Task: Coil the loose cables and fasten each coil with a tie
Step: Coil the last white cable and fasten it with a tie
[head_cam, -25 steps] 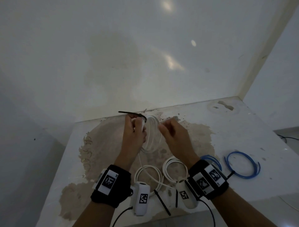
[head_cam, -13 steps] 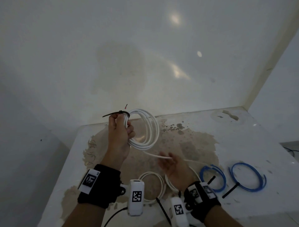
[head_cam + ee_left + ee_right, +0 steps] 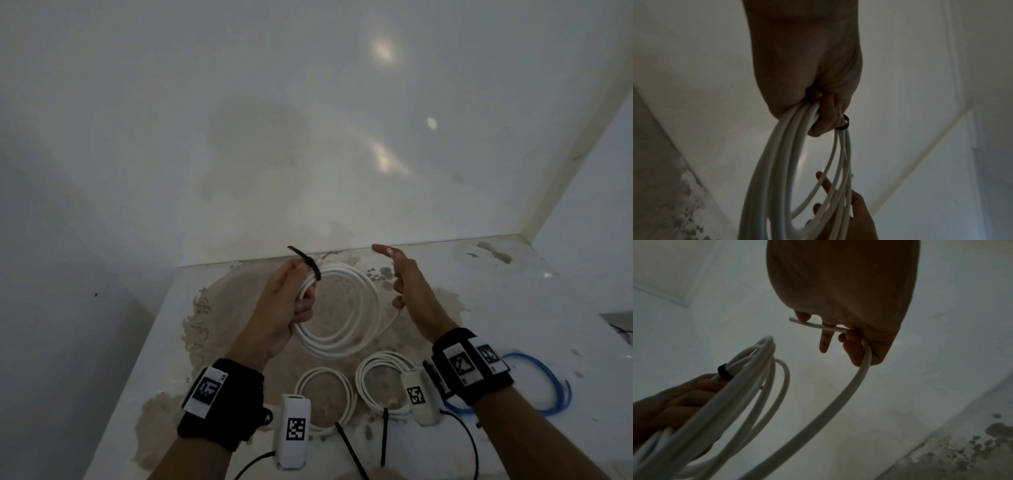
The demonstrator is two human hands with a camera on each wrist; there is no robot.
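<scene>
Two hands work above the desk (image 3: 513, 308). The left hand (image 3: 281, 305) is closed around one side of a white cable coil (image 3: 346, 308), held up off the desk surface, with a black tie (image 3: 310, 265) wrapped over the strands at the top of the grip. The tie's free end projects up and to the left of the fist. The right hand (image 3: 407, 287) is on the opposite side of the coil. Its lower fingers curl around the cable's loose end (image 3: 859, 374), while the upper fingers are extended. This end runs in a curve from the right hand back to the coil.

Two further white coils (image 3: 325, 397) lie on the desk near the wrists, each with a black tie. A blue coil (image 3: 555, 383) lies further right, partly hidden behind the right wrist.
</scene>
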